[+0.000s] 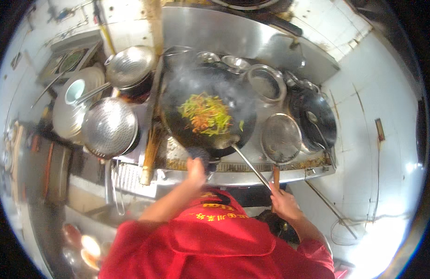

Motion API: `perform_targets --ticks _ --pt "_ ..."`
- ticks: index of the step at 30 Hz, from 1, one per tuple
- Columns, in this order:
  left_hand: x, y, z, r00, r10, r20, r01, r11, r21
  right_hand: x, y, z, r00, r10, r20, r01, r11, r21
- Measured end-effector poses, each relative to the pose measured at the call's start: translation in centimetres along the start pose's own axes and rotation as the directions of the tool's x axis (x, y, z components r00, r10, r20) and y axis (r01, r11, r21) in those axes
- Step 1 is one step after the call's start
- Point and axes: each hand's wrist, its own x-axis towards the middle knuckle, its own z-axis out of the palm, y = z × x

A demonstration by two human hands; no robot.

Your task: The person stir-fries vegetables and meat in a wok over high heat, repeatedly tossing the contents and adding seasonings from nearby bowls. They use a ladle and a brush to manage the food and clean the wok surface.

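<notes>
A large dark wok [176, 122] sits on the stove, with steam rising from it. Green strips and orange-red pieces of food [208, 115] lie heaped in its middle. My left hand [196, 172] is closed around a dark cloth or pad [198, 155] at the wok's near rim; the hand is blurred. My right hand [284, 203] grips the long metal handle of a cooking ladle [227, 141], whose bowl rests inside the wok's near right side, beside the food. Just beyond the right hand is the wooden handle of a fine strainer [281, 139], which lies on the stove top.
At left stand perforated metal strainers [109, 127] [131, 66] over pots, and a stack of plates [58, 115] with a pale bowl [75, 90]. Metal bowls [236, 63] line the back. A second wok [314, 120] holding a ladle stands at right, near the tiled wall [361, 97].
</notes>
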Motion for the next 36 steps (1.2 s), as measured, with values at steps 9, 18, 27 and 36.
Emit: perform_targets --ticks 9,18,27,36 --pt "-3.4 0.1 -1.8 0.995 0.029 -0.093 -0.007 0.973 0.232 -3.7 -0.3 1.1 0.999 -0.036 0.03 0.033 0.995 0.098" --pt "-11.6 -1.7 -7.4 0.94 0.196 -0.28 -0.059 0.9 0.432 0.0 2.3 5.0 0.904 -0.233 0.359 -0.239 0.421 0.875" --pt "-17.2 0.0 -14.9 0.887 0.348 -0.303 -0.207 0.888 0.411 1.1 -18.2 8.0 0.376 -0.779 0.502 -0.419 0.34 0.842" --pt "-38.2 -2.5 -38.0 0.509 0.726 -0.463 -0.851 0.504 -0.145 -8.7 -37.4 22.0 -0.131 -0.73 0.671 -0.527 0.624 0.576"
